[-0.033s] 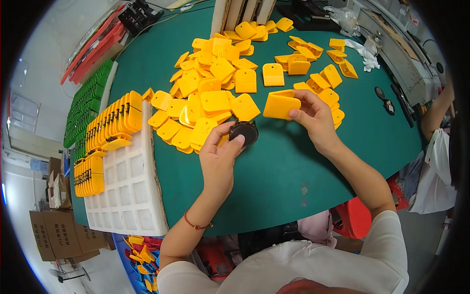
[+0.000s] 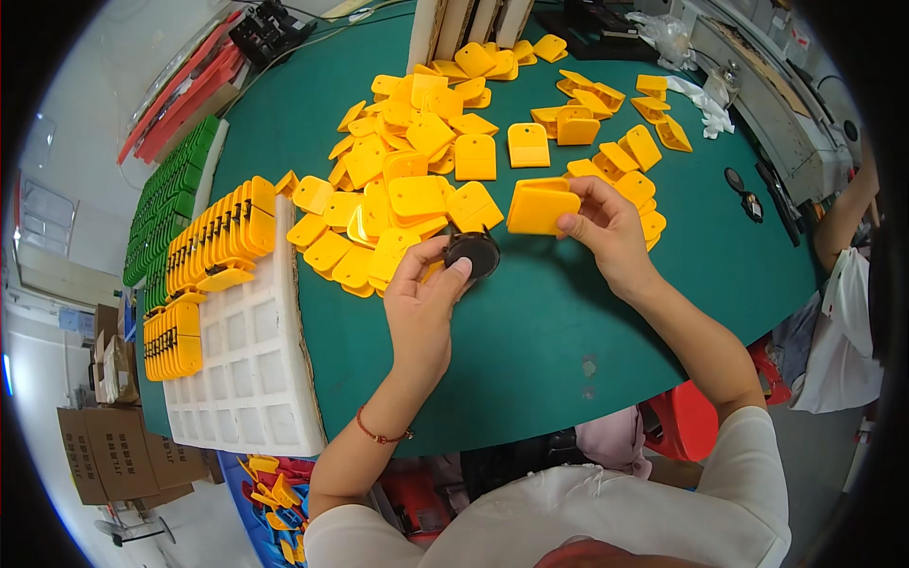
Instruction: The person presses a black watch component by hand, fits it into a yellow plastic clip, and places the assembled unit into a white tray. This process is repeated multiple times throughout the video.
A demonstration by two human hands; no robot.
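A round, flat black piece with small prongs [image 2: 478, 254] is pinched in my left hand [image 2: 423, 301], thumb lying across its face. My right hand [image 2: 611, 232] grips a yellow plastic clip [image 2: 540, 208] by its right edge, fingers behind and thumb in front. The two held pieces are close together but apart. Just beyond my left hand lies a heap of yellow plastic clips [image 2: 407, 194]. A single yellow clip [image 2: 528, 145] stands past the one I hold, and more loose clips [image 2: 630, 156] lie beyond my right hand.
On the left, a white gridded foam tray [image 2: 256, 364] carries rows of yellow clips with black parts [image 2: 222, 232]. Green clips [image 2: 170, 204] stand behind it. A small black round item [image 2: 748, 199] lies on the green table [image 2: 530, 369] at right. Another person's arm [image 2: 843, 218] shows at the right.
The yellow clip in my right hand has shifted very slightly left, toward the black piece. Both grips are the same.
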